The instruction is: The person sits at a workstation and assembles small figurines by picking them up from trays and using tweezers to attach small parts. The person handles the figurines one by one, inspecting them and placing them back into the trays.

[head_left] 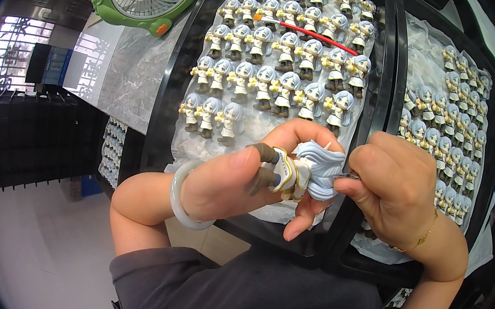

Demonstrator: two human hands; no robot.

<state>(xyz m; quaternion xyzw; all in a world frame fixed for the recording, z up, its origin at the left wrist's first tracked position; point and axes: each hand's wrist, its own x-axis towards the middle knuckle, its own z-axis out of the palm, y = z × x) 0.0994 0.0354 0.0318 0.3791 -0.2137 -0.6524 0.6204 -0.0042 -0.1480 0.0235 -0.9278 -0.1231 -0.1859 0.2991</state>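
In my left hand (215,178) lies a small figurine (321,169) with long pale blue hair, a white outfit edged in gold and dark brown boots. It is tipped on its side, boots toward my thumb and hair toward the right. My right hand (395,185) is closed in a pinch right beside the hair. A thin, flat greyish piece (348,176) shows at its fingertips, close against the hair. That piece is too small for me to name. Both hands are above the near part of a black tray (165,100).
Rows of similar figurines (261,80) stand on the tray's whitish sheet. A red-handled brush (323,37) lies across them. Another black tray (401,56) with figurines adjoins on the right. A green fan (141,19) sits at the far left, near stacked black crates (38,138).
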